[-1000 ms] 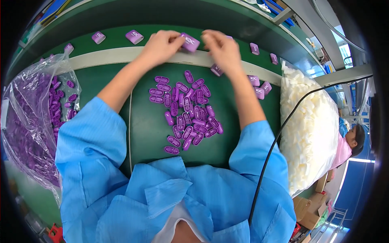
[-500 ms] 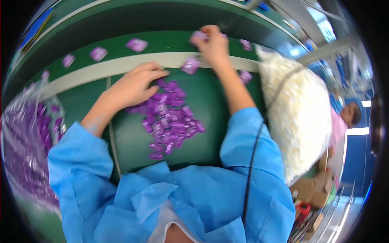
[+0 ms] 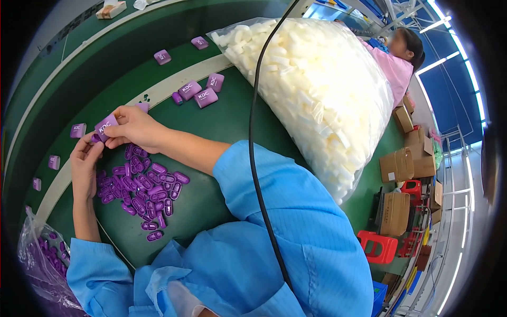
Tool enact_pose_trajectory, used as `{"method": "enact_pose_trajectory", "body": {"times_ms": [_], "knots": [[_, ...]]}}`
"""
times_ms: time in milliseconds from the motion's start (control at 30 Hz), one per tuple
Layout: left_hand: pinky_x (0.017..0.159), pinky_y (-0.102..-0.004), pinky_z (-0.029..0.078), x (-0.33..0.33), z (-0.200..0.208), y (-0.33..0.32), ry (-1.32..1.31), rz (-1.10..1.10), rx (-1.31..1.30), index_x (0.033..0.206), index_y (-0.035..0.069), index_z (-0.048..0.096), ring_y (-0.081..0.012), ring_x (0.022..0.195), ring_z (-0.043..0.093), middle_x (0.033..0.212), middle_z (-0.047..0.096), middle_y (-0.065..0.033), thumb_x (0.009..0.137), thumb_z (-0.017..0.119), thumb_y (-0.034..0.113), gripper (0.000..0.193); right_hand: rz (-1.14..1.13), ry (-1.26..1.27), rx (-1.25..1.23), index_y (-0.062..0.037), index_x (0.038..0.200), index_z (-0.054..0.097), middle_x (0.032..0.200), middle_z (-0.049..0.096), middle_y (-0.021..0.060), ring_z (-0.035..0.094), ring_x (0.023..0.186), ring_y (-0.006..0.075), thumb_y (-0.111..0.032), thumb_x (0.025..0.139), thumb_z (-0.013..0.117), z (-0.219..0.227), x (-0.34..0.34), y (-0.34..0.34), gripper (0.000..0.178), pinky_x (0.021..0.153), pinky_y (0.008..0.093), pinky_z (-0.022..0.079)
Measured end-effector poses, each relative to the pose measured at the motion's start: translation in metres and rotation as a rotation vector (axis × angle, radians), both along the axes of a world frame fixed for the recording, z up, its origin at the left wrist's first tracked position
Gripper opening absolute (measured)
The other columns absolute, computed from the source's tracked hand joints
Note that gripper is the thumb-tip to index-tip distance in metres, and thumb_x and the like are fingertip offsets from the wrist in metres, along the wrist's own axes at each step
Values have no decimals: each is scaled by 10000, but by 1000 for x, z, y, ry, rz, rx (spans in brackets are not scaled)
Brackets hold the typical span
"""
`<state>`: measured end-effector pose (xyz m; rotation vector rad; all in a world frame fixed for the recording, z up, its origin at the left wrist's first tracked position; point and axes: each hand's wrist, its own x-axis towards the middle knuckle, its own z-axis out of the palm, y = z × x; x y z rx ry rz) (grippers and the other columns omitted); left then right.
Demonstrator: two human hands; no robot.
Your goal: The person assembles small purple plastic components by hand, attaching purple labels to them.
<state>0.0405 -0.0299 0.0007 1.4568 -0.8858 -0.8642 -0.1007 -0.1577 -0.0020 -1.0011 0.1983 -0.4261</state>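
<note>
Beyond the pile, my hands meet over the pale strip. My right hand [image 3: 136,128] pinches a lilac rounded-square case [image 3: 105,126] with white print on its face. The fingertips of my left hand [image 3: 84,164] hold a small dark purple oval piece [image 3: 95,138] against the lower edge of that case; whether the two are joined I cannot tell. Just below my hands lies a loose pile of purple oval pieces [image 3: 140,185] on the green tabletop [image 3: 195,206]. Another lilac case [image 3: 141,107] is partly hidden behind my right hand.
Several lilac cases [image 3: 206,97] sit right of my hands; others [image 3: 78,130] line the green strip beyond the pale rail [image 3: 50,198]. A large clear bag of white pieces [image 3: 317,100] stands right, a bag of purple pieces [image 3: 45,269] lower left. A black cable [image 3: 256,132] hangs in front. A co-worker [image 3: 393,68] is far right.
The view has swung to the right. My hands were apart, the left at the pile and the right at a lilac case on the far strip; now they are together at one case.
</note>
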Motion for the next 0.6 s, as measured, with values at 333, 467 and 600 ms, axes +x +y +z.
{"method": "enact_pose_trajectory", "body": {"times_ms": [333, 467, 600], "knots": [[727, -221, 473, -12, 6, -1, -40, 91, -71, 1067, -45, 572, -109, 795, 590, 927, 628, -82, 841, 589, 137, 291, -90, 123, -531, 39, 1077, 514, 929, 605, 105, 602, 805, 146, -15, 781, 607, 1, 1, -6, 314, 729, 254, 498], [717, -221, 474, -11, 1, 6, -122, 66, -125, 994, -57, 586, -113, 796, 602, 878, 639, -88, 822, 609, 98, 233, -127, 249, -758, 32, 1017, 552, 907, 611, 72, 590, 818, 115, -40, 787, 639, 2, -2, -1, 257, 732, 233, 488], [733, -242, 485, -12, -3, 8, -194, 105, -133, 1035, -63, 586, -131, 816, 618, 912, 648, -114, 809, 621, 101, 281, -55, 197, -578, 27, 984, 572, 843, 621, 61, 587, 733, 91, -51, 769, 653, 0, -2, 1, 243, 638, 220, 480]]}}
